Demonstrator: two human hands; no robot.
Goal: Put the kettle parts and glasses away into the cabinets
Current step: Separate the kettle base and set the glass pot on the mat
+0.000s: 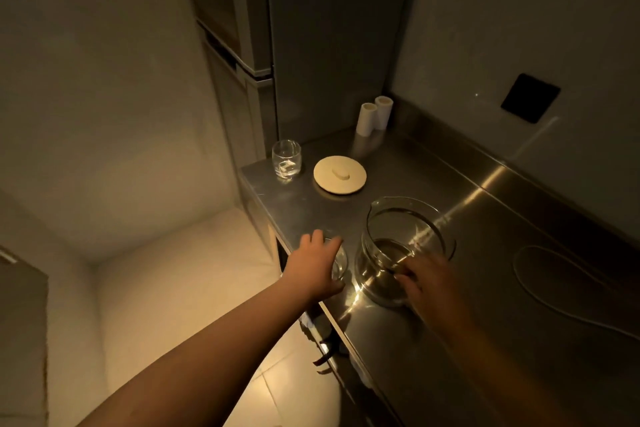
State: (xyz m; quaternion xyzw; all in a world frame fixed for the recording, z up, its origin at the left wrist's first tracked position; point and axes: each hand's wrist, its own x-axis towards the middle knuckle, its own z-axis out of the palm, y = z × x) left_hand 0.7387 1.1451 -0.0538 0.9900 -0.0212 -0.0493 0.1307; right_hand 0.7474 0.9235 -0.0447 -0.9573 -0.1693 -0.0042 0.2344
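two hands out, left hand (317,265) hiding near glass (340,262), right hand (429,282) blurred, perhaps touching kettle jug (405,246)

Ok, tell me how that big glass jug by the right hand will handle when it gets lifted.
The glass jug is probably fragile: its walls look thin and clear. It seems empty, so likely light for its size. Its smooth surface may be slippery, and no handle shows from here, where the right hand reaches its near rim. The wide base on the steel counter suggests it won't tip easily.

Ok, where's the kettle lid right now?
In the head view the cream lid lies flat on the steel counter, toward its far left corner, between the empty glass and the glass kettle jug.
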